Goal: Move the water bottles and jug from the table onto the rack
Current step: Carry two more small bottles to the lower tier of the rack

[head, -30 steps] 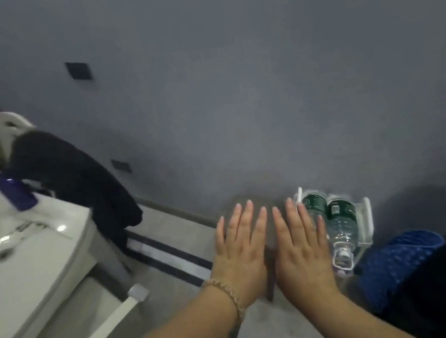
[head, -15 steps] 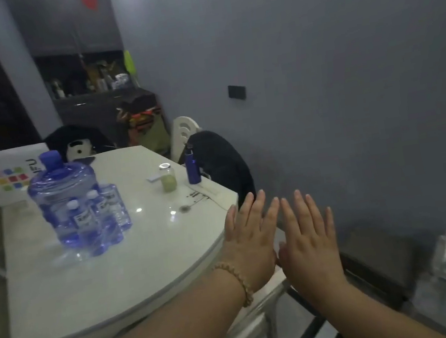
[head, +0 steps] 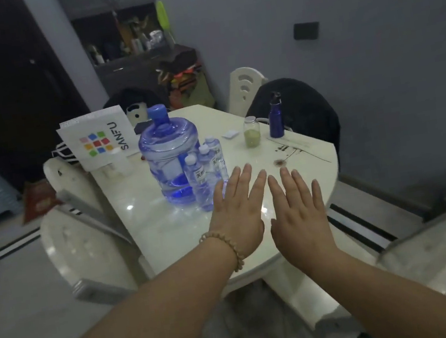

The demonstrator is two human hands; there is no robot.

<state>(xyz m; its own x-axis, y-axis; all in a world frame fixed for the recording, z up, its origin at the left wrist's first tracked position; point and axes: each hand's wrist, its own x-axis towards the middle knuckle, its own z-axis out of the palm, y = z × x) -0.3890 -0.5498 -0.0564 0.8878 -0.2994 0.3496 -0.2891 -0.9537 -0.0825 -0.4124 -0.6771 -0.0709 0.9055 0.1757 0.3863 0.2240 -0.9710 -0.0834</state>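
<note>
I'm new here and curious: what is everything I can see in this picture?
water jug: one, clear blue, middle of the table
small water bottles: three, clear with white caps, close by the jug's near right side
table: one, glossy white, centre
flask: one, dark blue, table's far right
jar: one, pale green contents, left of the flask
paper bag: one, white with coloured squares, table's far left
chairs: at least three, white, around the table
garment: one, black, over a chair behind the flask
bracelet: one, beige beads, left wrist
left hand: one, open and flat, over the table's near part
right hand: one, open and flat, beside the left hand
</note>
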